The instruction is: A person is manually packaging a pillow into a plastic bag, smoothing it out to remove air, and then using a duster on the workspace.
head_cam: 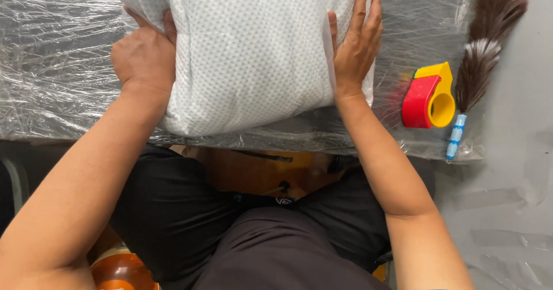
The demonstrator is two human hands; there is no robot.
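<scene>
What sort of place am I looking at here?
Probably a packing or wrapping station. A white dotted pillow is pressed between the left hand and right hand over clear plastic film, with a red and yellow tape dispenser and a feather duster beside it.

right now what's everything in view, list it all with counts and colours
pillow: 1, white with small grey dots, top centre on the plastic sheet, held between both hands
plastic sheet: 1, clear and crinkled, spread over the grey surface under the pillow
tape dispenser: 1, red and yellow, on the sheet to the right of the pillow
feather duster: 1, brown and white feathers with a blue and white handle, far right, beside the tape dispenser
stool: 1, brown wood, partly seen under the person's legs
left hand: 1, gripping the pillow's left edge, fingers curled around it
right hand: 1, flat against the pillow's right side, fingers stretched out
</scene>
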